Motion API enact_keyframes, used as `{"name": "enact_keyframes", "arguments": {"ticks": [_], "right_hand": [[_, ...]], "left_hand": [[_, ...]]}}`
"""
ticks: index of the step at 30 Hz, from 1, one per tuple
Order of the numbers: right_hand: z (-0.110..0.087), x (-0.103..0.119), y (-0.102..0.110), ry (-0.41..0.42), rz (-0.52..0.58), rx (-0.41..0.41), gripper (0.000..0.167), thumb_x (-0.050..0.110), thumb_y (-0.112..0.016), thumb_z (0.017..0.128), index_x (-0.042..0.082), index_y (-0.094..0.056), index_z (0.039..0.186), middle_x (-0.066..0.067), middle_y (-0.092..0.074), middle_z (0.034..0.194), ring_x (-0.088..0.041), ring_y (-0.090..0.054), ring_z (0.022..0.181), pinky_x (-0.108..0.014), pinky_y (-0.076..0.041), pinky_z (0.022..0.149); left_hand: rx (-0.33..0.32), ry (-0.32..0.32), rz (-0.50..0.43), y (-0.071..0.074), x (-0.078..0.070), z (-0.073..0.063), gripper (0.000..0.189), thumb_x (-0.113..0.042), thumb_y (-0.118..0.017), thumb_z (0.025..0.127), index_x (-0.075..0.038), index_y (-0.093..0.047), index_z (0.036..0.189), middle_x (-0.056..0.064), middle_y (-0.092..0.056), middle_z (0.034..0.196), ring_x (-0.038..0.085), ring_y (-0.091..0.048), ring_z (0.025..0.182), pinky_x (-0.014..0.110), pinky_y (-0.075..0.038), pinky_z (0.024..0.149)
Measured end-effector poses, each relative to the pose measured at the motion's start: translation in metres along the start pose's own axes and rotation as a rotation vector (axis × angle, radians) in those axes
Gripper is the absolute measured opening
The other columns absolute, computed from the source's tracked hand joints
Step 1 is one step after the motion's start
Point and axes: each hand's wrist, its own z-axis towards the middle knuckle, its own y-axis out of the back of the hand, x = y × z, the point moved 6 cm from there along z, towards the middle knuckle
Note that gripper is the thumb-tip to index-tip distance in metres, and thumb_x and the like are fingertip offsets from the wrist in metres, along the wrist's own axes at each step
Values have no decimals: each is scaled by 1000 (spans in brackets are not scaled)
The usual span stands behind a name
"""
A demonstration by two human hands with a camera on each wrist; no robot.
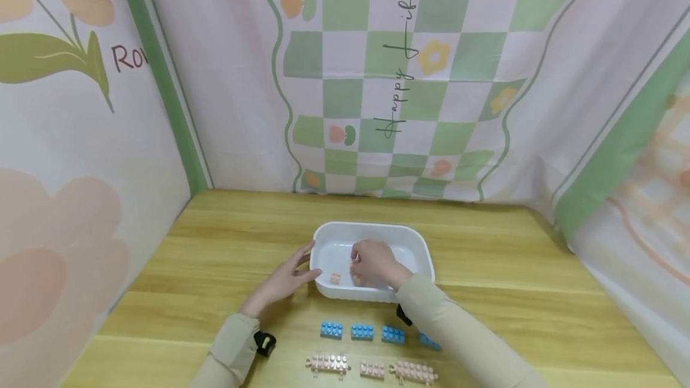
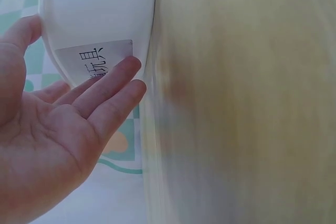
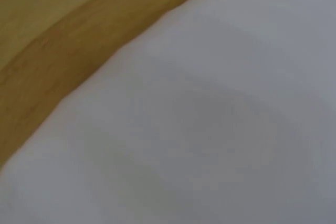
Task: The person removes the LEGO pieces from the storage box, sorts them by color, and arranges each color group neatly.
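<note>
The left hand (image 1: 283,280) lies with straight, spread fingers (image 2: 113,85) against the left end of the white tub (image 1: 420,244), seemingly steadying it on the tabletop (image 1: 226,244). A small pink brick (image 1: 335,278) sits inside. The right hand (image 1: 374,262) reaches into the tub, fingers curled; what they pinch I cannot tell.

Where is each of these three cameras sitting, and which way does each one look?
Head: worn on the head, looking forward and down at the wooden table, white tub, both hands and sleeves.
Left wrist: on the left wrist, facing the tub's outer wall and its label; the open left hand shows, fingers straight against it.
Right wrist: on the right wrist, close to the tub; none of the person's body shows.
Shared: all three see the tub and the table.
</note>
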Motion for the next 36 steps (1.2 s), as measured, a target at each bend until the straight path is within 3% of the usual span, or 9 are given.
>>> {"name": "enact_keyframes", "arguments": {"ticks": [12,21,27,32,36], "right_hand": [[-3,1,0,15,-22,5,7,13,-71,77,10,-67,81,2,-62,73,-14,-55,69,-31,-48,66],[-5,-2,5,-48,70,7,9,16,-72,78,12,-68,84,2,-62,79,-15,-53,73,-31,-48,69],[-14,1,22,8,66,-105,14,15,-75,76,11,-69,88,0,-64,84,-16,-57,77,-33,-50,74],[-25,3,35,59,89,-204,12,12,-75,75,11,-69,86,-1,-62,82,-14,-56,74,-30,-51,69],[-34,1,42,55,135,-235,13,14,-74,78,10,-68,89,0,-62,83,-11,-54,71,-27,-49,66]], "left_hand": [[-2,-3,6,0,0,0,73,-36,-58,92,-18,-18,151,22,-32,149,41,-49,123,51,-44,99],[-4,0,16,0,0,0,73,-36,-57,93,-18,-18,151,22,-31,148,41,-49,123,52,-45,99],[-11,8,20,0,-1,-1,73,-37,-57,92,-18,-17,151,21,-32,149,41,-48,123,52,-44,99],[-13,12,18,0,-2,-2,73,-36,-57,93,-18,-17,151,21,-32,149,41,-48,124,52,-43,100],[-15,12,22,-1,-2,-2,73,-36,-57,93,-18,-17,151,21,-32,149,41,-48,124,52,-43,100]]}}
